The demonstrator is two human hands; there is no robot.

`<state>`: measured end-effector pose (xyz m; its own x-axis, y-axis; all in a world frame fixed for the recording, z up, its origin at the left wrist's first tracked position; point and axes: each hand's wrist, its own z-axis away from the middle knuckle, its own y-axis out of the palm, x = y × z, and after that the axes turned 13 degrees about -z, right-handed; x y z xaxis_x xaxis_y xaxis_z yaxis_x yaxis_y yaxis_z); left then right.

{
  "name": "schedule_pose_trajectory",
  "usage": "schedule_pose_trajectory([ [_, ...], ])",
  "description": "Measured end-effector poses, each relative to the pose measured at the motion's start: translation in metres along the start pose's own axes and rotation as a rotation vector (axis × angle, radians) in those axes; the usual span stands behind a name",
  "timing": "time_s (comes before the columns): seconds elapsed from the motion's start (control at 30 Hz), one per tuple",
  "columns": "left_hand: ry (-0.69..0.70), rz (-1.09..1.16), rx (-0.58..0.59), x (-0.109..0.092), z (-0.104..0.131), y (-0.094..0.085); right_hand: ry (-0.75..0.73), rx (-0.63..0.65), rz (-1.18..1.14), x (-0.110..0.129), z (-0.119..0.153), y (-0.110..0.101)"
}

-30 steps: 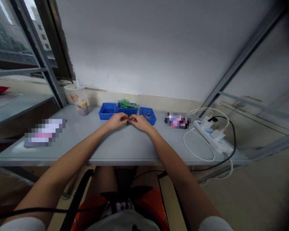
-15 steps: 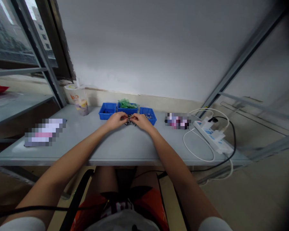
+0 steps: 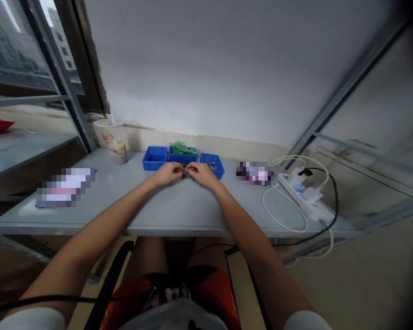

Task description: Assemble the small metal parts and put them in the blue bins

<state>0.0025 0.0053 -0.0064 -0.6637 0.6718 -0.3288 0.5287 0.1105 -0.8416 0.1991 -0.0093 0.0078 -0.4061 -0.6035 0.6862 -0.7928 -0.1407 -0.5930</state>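
Left hand (image 3: 166, 173): fingers bunched; cannot tell on what
Right hand (image 3: 202, 173): likewise, by the parts (image 3: 188, 177)
Bins (image 3: 183, 157): just beyond, likely for easy reach

workshop-like corner: blue parts bins (image 3: 154, 166), grey desk (image 3: 178, 206)

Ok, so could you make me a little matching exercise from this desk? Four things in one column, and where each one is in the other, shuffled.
Things
1. Drink cup
2. Green pieces
3. Power strip
4. Left hand and right hand

Places
A. In the middle blue tray
B. Close together, at the small parts in front of the trays
C. Left of all three trays, near the wall
D. Toward the right end of the desk, with plugs in it

Right pairs: 1-C, 2-A, 3-D, 4-B
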Motion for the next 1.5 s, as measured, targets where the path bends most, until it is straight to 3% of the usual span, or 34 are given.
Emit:
schedule_pose_trajectory([
  [0.2,0.005,0.002,-0.104,0.0,0.0,-0.006,-0.017,0.001,0.088,-0.006,-0.002,-0.001],
  [0.37,0.121,-0.041,-0.063,-0.005,0.001,-0.003,-0.019,0.102,0.122,-0.009,-0.002,0.007],
  [0.53,0.12,-0.07,-0.062,-0.006,0.0,-0.005,-0.006,0.108,0.112,-0.008,-0.002,0.006],
  [0.63,0.032,-0.13,-0.159,0.005,-0.001,-0.016,0.025,0.067,0.104,-0.009,-0.001,0.003],
  [0.73,-0.162,-0.284,-0.314,0.028,0.002,-0.03,0.046,0.063,0.139,-0.012,-0.001,0.001],
  [0.83,-0.337,-0.462,-0.32,0.051,0.008,-0.04,0.067,0.089,0.152,-0.015,-0.001,0.002],
  [0.9,-0.357,-0.544,-0.323,0.057,0.011,-0.042,0.066,0.094,0.15,-0.016,-0.001,0.002],
  [0.97,-0.266,-0.554,-0.28,0.054,0.011,-0.04,0.051,0.086,0.157,-0.016,-0.001,0.002],
  [1.1,-0.002,-0.442,-0.058,0.032,0.006,-0.029,0.037,0.071,0.171,-0.015,0.0,0.0],
  [1.2,0.119,-0.424,0.056,0.018,0.004,-0.017,0.056,0.07,0.182,-0.014,0.0,-0.001],
  [1.33,0.169,-0.479,0.144,0.014,0.006,-0.002,0.054,0.07,0.184,-0.013,0.0,0.001],
  [1.5,0.169,-0.455,0.139,0.017,0.007,0.005,0.057,0.068,0.186,-0.014,-0.001,0.003],
])
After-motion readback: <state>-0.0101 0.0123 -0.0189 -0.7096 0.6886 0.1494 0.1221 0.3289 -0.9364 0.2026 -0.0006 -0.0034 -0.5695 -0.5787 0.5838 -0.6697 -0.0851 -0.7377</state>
